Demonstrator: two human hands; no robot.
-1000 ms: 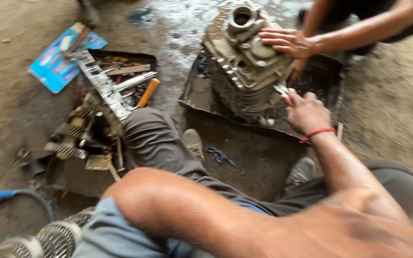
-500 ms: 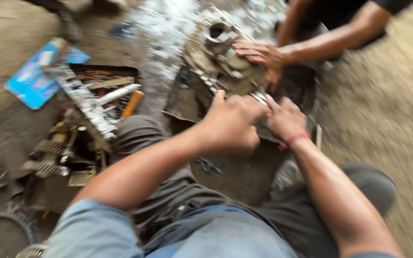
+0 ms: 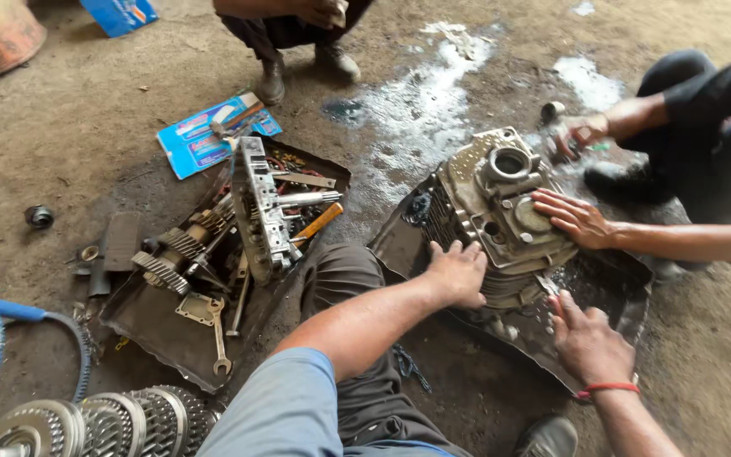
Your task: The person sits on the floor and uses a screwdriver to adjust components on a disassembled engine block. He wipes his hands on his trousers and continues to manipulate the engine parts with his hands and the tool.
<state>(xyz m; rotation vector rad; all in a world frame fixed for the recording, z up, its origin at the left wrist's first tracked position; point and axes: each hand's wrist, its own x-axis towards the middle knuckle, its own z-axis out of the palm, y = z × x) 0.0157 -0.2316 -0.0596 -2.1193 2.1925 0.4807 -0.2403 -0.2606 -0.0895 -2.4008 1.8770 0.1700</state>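
A grimy finned metal engine block [image 3: 501, 211] lies tilted in a dark, oily metal tray [image 3: 628, 296] on the dirt floor. My left hand [image 3: 458, 272] rests flat against the block's left side, fingers spread. On the tray just right of the block's lower end lies my right hand [image 3: 590, 343], with a red thread on its wrist and its fingers spread. It holds nothing. A co-worker's hand [image 3: 573, 218] presses on the top of the block from the right.
A second tray [image 3: 154, 326] at left holds gears, a wrench, shafts and an orange-handled tool. A gear cluster [image 3: 86, 423] lies at bottom left, a blue packet [image 3: 205, 135] behind. A squatting person's shoes [image 3: 302, 68] are at top. Wet patches [image 3: 433, 93] mark the floor.
The view has pulled back and steadied. Both my hands moved apart: the left now lies on the block's side, the right dropped onto the tray. The co-worker's hand stays on the block.
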